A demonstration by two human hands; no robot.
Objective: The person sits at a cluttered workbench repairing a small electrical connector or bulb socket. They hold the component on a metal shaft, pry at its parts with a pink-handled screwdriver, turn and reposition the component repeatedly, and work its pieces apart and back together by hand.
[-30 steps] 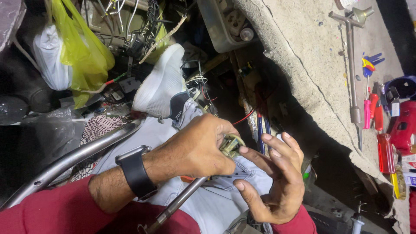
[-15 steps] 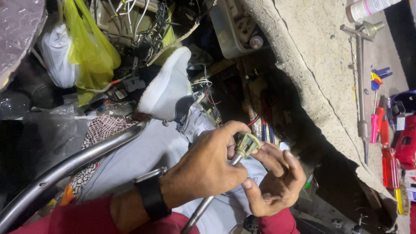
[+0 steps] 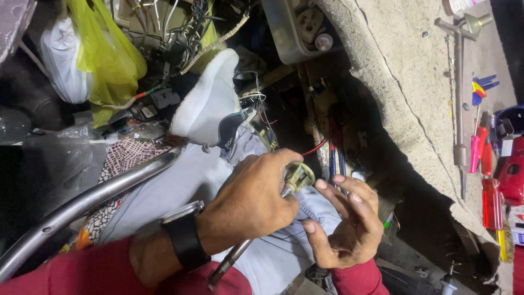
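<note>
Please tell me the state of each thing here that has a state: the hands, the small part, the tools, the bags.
left hand: closed on a metal tool and a small beige part
right hand: open, fingers spread beside the part
small beige part: held up, off the lap
metal tool: held, slanting down
yellow bag: crumpled
T-handle wrench: lying unused

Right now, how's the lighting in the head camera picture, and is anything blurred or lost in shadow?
Head view: light falls evenly on the left hand, the right hand and the small pale part between them, all sharp; the concrete slab is brightly lit with no glare; the gap under the slab and the left edge sink into deep shadow; the picture looks turned sideways.
</note>
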